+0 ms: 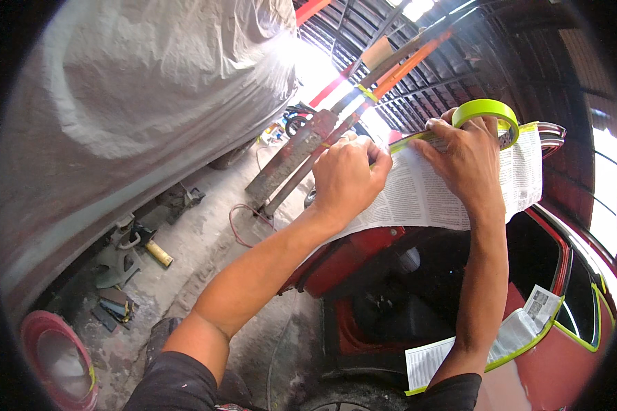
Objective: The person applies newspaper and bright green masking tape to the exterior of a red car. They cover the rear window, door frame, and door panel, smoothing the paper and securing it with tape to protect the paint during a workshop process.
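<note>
A sheet of newspaper [418, 195] hangs over an open red car door [325, 264], and a lime-green strip of masking tape [411, 139] runs along its upper edge. My left hand [353, 177] is closed at the left end of that edge; its curled fingers hide what they pinch. At the right, my right hand [467, 161] holds a lime-green roll of masking tape [485, 109] against the back of its fingers, with thumb and fingertips at the edge strip.
More newspaper [528, 325], edged in green tape, covers part of the red car body [565, 363]. A grey cover [164, 89] drapes a large object at left. A rusty metal post [298, 157] stands ahead. Floor items include a pink basin [58, 363] and a yellow cylinder [159, 253].
</note>
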### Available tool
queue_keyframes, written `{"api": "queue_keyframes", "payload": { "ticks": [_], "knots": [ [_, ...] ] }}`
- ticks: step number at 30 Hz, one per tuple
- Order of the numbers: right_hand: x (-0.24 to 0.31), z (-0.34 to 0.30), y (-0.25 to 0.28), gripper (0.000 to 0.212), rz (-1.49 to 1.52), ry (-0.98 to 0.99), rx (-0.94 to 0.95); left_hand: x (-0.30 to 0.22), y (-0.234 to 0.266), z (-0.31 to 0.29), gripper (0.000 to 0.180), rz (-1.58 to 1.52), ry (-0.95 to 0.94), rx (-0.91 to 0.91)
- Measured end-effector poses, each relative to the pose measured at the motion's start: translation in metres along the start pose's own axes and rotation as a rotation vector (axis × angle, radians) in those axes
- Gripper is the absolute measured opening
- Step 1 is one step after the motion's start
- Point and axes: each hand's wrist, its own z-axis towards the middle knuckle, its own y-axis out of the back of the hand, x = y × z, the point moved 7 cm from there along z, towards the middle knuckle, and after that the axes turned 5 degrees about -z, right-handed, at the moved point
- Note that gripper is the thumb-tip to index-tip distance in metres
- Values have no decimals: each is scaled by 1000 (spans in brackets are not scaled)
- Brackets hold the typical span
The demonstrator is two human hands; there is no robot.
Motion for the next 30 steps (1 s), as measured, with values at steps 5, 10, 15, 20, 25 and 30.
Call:
{"api": "queue_keyframes", "payload": {
  "ticks": [5, 10, 15, 20, 25, 30],
  "knots": [
    [6, 1, -4, 37, -91, -7, -28, -1, -1, -2, 26, 29, -68, -63],
    [10, 4, -6, 33, -66, -61, 62, -4, -1, -7, 27, 118, -120, -117],
    [25, 3, -10, 18, 5, 39, -10, 8, 8, -27, 26, -3, -27, -87],
    [30, 0, -14, 12, 3, 51, 0, 35, 25, -58, 20, -209, 119, -155],
    [30, -3, -10, 14, -3, 70, -64, 27, 25, -65, 22, -140, -62, -49],
    [30, -2, -14, 15, -20, 61, -31, 42, 26, -64, 25, -144, -76, -102]
  ]
}}
